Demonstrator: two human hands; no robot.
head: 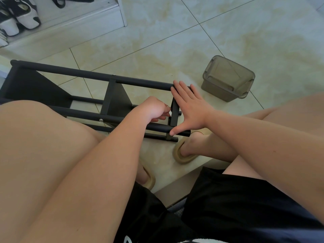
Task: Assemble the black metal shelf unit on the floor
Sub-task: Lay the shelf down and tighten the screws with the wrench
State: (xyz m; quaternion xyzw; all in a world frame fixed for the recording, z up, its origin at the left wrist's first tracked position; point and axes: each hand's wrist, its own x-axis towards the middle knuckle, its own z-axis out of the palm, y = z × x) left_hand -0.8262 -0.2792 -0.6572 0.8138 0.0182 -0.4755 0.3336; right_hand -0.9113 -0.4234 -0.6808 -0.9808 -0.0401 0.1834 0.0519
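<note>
Head view: right hand (191, 109) splayed flat on shelf unit (87, 76) end; left hand (154, 109) curled, hold unclear; lidded bin (228, 79) beside.

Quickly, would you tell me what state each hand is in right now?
Left hand: curled at the end of the shelf unit; whether it holds anything cannot be told.
Right hand: open, spread flat, pressing on that end.
</note>
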